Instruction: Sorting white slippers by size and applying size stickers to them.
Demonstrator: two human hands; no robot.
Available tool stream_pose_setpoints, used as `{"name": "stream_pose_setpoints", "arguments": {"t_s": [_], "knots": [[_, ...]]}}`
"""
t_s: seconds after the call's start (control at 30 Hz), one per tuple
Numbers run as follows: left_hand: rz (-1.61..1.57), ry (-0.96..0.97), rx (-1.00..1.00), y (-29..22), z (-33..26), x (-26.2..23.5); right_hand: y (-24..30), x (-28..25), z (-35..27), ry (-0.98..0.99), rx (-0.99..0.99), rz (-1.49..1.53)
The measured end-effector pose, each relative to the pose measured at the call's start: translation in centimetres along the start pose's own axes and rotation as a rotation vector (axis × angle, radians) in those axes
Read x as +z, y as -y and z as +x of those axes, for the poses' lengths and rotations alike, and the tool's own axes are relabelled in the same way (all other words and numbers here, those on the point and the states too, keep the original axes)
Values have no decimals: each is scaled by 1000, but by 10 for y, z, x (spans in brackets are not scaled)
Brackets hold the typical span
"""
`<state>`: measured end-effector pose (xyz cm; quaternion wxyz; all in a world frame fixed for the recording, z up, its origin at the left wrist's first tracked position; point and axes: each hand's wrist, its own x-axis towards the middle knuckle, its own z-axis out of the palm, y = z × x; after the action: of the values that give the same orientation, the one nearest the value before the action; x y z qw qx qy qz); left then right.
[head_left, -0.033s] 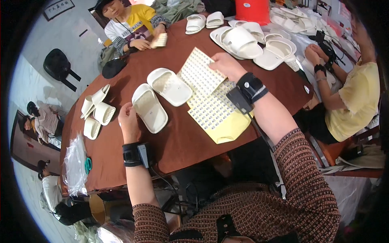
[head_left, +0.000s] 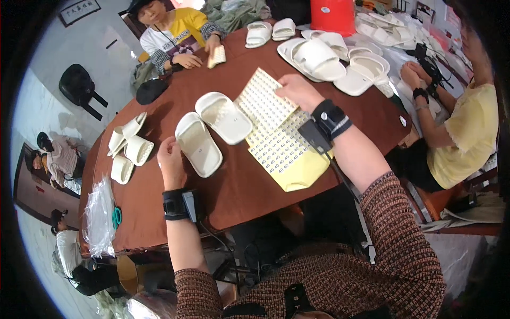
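Hardly anything moved: the whole view slid down a touch, and the co-worker (head_left: 178, 34) across the table (head_left: 234, 183) tipped a small pale piece (head_left: 217, 56) more upright. Means little for the labelling-style handling here; sheet and slippers sit the same to each other, so work looks unchanged.

Upper label sheet (head_left: 265, 101), dotted with small printed marks, is over the table's middle, right of the slipper pair. Right hand (head_left: 300, 91) pinches its right edge. Yellow lower sheet (head_left: 300, 175) lies beneath and nearer the wearer (one folded piece or two, can't tell).

Next to the sheets: right slipper (head_left: 226, 119), then left slipper (head_left: 203, 153), both sole-down, toe openings away. Left hand (head_left: 171, 162) is just beside the left slipper, fingers curled; whether it grips anything, or touches the slipper, can't tell.

Further out: slipper cluster (head_left: 139, 151) on the left, clear plastic bags (head_left: 98, 215), teal scissors (head_left: 116, 217); more white slippers (head_left: 319, 58) near a red bucket (head_left: 333, 16) at the far side.
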<state>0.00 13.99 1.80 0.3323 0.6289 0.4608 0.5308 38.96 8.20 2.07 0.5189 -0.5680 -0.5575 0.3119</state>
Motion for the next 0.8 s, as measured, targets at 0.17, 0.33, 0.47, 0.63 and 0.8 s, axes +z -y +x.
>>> {"name": "stream_pose_setpoints", "arguments": {"t_s": [0.17,0.33,0.47,0.63,0.8], "knots": [[189,-20,87,4,-3,0,4,8,-13,107,22,-42],[262,-13,133,8,-4,-2,3,12,-17,-20,37,-63],[291,-37,140,3,-7,-2,3,10,-17,6,6,-108],[272,-9,131,-1,-5,1,-5,11,-16,-73,-102,-181],[291,-20,144,0,-6,-2,17,11,-27,-85,-236,-238]]}}
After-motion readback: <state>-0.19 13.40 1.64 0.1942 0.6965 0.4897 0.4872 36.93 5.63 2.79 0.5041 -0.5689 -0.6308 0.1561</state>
